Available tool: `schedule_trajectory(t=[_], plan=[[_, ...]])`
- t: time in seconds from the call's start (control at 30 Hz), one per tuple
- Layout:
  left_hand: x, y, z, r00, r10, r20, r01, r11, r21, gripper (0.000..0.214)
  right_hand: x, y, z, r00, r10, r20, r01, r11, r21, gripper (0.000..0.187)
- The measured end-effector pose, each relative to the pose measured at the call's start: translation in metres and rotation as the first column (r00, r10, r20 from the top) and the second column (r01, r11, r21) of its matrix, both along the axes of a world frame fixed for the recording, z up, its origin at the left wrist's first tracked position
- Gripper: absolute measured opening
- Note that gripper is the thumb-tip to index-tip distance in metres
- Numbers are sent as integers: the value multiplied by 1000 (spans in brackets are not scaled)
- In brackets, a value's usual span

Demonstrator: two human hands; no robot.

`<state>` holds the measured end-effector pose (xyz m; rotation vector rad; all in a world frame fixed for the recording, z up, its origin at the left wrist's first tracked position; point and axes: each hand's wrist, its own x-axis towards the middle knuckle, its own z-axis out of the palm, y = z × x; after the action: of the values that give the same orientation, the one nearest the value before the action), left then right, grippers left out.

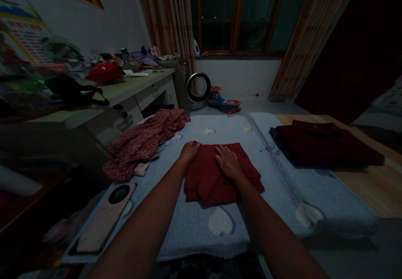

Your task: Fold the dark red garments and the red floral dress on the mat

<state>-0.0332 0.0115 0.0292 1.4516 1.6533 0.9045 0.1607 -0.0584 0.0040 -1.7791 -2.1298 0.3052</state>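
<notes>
A dark red folded cloth (216, 182) lies on a pale blue blanket (194, 224) in front of me. My left hand (189, 152) curls around the cloth's far left corner, fingers closed on the fabric. My right hand (228, 162) rests flat on top of the cloth near its middle, fingers stretched out and pressing down. Both forearms reach in from the bottom of the view.
A crumpled red patterned garment (144, 143) lies at the blanket's left edge. A stack of dark maroon folded cloth (323, 145) sits at the right on a wooden surface (373, 187). A cluttered desk (103, 90) stands left, a toy car (224, 102) and a round fan (198, 87) beyond.
</notes>
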Motion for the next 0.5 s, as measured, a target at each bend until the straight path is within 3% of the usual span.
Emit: schedule_trajectory(t=[0.17,0.3,0.37,0.5], plan=[[4,-8,-6,966,71,-248,-43,993,113,22,0,0,0,1000,11,26,-11,1000,7,54],[8,-16,-19,821,190,-538,-115,979,170,35,0,1,0,999,14,38,-14,1000,7,53],[8,-17,-23,794,227,-565,-157,973,170,38,0,1,0,999,16,43,-17,1000,7,53],[4,-6,-24,841,213,-497,-180,977,113,37,-1,0,1,999,9,46,-9,1000,-3,54]])
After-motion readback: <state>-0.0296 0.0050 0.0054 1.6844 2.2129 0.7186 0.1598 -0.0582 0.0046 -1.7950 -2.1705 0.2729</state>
